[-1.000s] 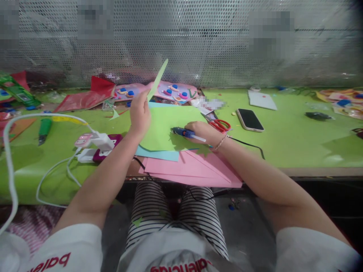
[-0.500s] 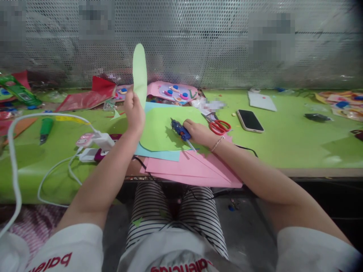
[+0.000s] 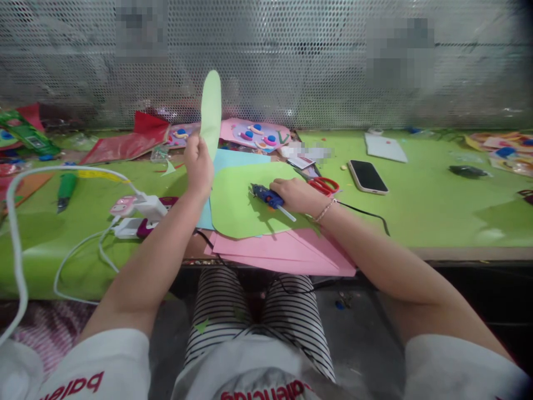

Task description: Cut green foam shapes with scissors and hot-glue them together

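Observation:
My left hand (image 3: 200, 166) is closed on the lower end of a long, rounded light green paper piece (image 3: 211, 111), which stands upright above the table. My right hand (image 3: 293, 194) grips a blue glue gun (image 3: 266, 195) with a clear glue stick at its rear, and its nozzle points left. Beneath the glue gun lies a bright green rounded sheet (image 3: 233, 205). A light blue sheet (image 3: 239, 158) shows behind and left of that one, and pink sheets (image 3: 287, 253) overlap at the table's front edge.
Red-handled scissors (image 3: 322, 185) and a phone (image 3: 368, 176) lie right of my right hand. White chargers and cables (image 3: 152, 208) sit near my left forearm, with a green cutter (image 3: 66, 189) farther left. Decorated pink pieces (image 3: 254, 133) lie at the back.
The bright green sheet has shifted toward me and turned slightly. The upright paper piece has moved a little right and down. The glue gun has turned and moved slightly with my right hand.

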The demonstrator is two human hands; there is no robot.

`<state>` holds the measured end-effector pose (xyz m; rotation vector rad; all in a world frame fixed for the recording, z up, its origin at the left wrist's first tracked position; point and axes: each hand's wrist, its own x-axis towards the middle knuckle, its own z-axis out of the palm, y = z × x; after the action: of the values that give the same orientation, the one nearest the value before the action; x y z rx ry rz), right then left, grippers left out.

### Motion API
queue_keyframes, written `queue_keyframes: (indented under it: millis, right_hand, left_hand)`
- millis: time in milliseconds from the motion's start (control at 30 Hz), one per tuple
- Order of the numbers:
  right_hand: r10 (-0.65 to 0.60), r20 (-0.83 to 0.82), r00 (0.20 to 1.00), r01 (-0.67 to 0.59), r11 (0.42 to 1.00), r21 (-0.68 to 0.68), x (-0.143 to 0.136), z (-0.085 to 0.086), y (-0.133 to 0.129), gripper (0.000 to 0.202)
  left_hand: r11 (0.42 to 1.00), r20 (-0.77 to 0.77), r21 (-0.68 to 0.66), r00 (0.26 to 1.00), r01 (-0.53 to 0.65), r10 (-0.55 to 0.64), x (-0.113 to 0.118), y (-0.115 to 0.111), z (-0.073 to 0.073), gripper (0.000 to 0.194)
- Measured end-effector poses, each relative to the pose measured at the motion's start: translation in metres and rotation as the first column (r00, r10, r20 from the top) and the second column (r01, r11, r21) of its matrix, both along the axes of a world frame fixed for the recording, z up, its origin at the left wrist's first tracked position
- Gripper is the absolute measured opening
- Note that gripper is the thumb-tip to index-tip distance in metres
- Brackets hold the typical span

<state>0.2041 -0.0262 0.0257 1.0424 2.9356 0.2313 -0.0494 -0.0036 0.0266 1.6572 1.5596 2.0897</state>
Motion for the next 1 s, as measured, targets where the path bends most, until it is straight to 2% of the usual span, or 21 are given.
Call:
queue_keyframes:
  millis: [167, 333, 533, 767, 1000]
  right_hand:
    - [-0.002, -0.051, 0.999, -0.001, 0.999, -0.047, 0.001, -0.003, 0.001, 0.018]
    - [0.070, -0.161, 0.984, -0.094, 0.985, -0.143, 0.004, -0.010, 0.009, 0.021]
    - [0.118, -0.202, 0.972, -0.155, 0.971, -0.180, 0.004, -0.013, 0.010, 0.022]
    - [0.070, -0.178, 0.981, -0.106, 0.973, -0.206, 0.002, -0.010, 0.009, 0.021]
    - [-0.008, -0.117, 0.993, -0.014, 0.982, -0.190, -0.002, -0.003, 0.002, 0.018]
  left_hand:
    - [1.000, -0.049, -0.025, 0.999, -0.016, 0.015, 0.000, 0.002, -0.003, 0.032]
    - [1.000, -0.081, -0.016, 0.997, -0.005, 0.004, -0.001, 0.002, -0.004, 0.034]
    - [1.000, -0.094, -0.023, 0.995, 0.009, -0.011, -0.002, 0.001, -0.004, 0.037]
    - [0.999, -0.121, -0.030, 0.993, 0.011, -0.015, -0.001, 0.003, -0.004, 0.037]
    - [0.993, -0.179, -0.094, 0.980, 0.070, -0.086, 0.000, 0.005, -0.005, 0.034]
